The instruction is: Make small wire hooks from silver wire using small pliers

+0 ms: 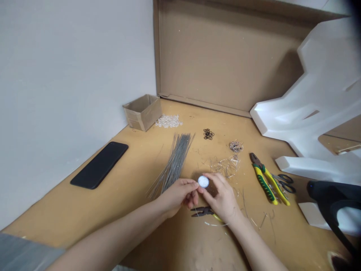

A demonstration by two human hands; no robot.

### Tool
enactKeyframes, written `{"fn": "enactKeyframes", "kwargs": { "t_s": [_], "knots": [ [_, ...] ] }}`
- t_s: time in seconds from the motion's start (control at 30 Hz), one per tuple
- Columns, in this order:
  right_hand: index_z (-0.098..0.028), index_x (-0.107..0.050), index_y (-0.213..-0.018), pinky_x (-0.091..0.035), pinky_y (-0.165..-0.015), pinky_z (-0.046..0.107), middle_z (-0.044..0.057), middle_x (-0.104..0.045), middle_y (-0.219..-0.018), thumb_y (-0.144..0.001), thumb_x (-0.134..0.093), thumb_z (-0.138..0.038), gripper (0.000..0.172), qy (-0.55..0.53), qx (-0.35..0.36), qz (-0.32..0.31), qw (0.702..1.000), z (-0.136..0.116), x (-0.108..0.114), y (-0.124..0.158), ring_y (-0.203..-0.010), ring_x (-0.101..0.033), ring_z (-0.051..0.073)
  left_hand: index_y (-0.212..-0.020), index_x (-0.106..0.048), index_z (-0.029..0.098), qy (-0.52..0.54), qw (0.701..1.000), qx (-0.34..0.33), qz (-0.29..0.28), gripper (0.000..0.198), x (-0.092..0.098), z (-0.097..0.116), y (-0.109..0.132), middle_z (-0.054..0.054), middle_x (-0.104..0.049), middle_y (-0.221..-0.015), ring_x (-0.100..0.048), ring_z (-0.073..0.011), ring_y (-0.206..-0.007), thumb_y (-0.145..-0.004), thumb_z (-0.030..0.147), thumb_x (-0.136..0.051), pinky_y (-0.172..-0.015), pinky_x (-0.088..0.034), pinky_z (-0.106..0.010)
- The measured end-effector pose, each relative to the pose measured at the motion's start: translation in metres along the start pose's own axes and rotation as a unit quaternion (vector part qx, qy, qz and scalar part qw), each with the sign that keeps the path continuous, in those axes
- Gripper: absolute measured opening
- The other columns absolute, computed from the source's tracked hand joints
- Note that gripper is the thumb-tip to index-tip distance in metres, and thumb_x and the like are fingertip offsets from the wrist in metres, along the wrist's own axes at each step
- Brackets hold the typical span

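A brown cardboard panel [225, 56] stands along the back edge of the wood-coloured tabletop [135, 165], and a moulded white foam piece [324, 67] blocks much of the right edge. By the left edge, toward the back corner, sits a small open brown cardboard box [150, 114], its bottom hidden by its walls. A flat black phone [100, 165] lies nearer along that edge.

A bundle of thin grey metal wires [176, 162] lies mid-tabletop, its near end partly behind the left hand [179, 197]. The right hand [224, 197] covers the handles of dark-jawed, yellow-handled pliers [207, 211]. Toward the right edge, yellow-and-green-handled pliers [261, 177] partly cover dark-handled scissors [283, 183]. Clear beads [169, 121] are heaped beside the box; black rings [208, 134] cluster further right.

The right fingers pinch a small white, blue-rimmed disc [203, 181] above the tabletop's middle, its face too blurred to read. The left fingers are pressed together at its edge; I cannot tell what is between them.
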State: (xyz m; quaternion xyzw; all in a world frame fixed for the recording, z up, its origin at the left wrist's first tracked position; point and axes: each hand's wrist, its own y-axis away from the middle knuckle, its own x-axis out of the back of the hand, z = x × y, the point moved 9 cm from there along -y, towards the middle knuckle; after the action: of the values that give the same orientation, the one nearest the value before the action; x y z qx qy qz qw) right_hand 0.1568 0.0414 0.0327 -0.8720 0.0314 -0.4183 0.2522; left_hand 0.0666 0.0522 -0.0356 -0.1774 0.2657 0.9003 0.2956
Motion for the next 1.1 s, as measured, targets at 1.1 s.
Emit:
{"fn": "enactKeyframes", "kwargs": {
  "t_s": [1.1],
  "knots": [
    [-0.021, -0.054, -0.104, -0.049, -0.075, 0.036, 0.008, -0.060, -0.093, -0.079, -0.057, -0.027, 0.027, -0.007, 0.023, 0.016, 1.000, -0.0014, -0.0009, 0.0032, -0.089, -0.057, 0.022, -0.072, -0.066, 0.006, 0.067, 0.995, 0.056, -0.038, 0.021, -0.0043, -0.0040, 0.0033, -0.001, -0.058, -0.051, -0.050, -0.0050, -0.038, -0.073, 0.026, -0.058, -0.039, -0.039, -0.015]
  ]
}}
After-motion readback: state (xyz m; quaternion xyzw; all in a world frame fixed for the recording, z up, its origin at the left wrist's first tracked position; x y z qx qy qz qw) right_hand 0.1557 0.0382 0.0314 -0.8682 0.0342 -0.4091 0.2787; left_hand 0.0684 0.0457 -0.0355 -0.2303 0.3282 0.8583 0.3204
